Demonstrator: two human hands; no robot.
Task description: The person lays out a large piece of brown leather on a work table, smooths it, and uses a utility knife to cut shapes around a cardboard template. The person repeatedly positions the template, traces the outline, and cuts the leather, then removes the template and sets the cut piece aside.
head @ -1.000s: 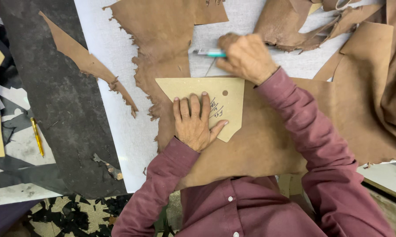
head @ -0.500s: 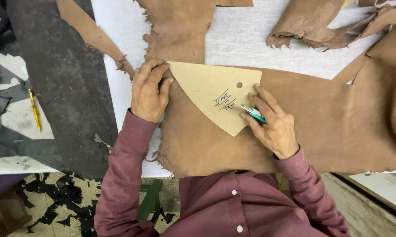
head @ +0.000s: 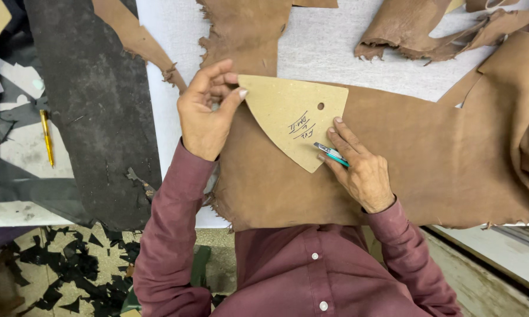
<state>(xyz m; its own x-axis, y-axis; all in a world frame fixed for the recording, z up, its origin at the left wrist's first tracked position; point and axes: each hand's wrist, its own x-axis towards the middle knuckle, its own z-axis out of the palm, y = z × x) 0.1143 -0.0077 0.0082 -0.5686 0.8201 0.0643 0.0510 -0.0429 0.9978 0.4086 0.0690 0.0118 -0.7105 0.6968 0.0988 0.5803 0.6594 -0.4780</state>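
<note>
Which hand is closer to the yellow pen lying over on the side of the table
Left. The left hand pinches the tan template's corner, a dark sheet away from the yellow pen. The right hand sits farther off, at the template's lower tip.

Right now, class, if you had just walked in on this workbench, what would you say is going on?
A person in a maroon shirt leans over a white table spread with a large piece of brown leather. The left hand pinches the upper left corner of a tan cardboard template lying flat on the leather. The right hand holds a teal pen against the template's lower edge near its point. Leather scraps lie at the far side, and a yellow pencil sits off to the left.
</note>
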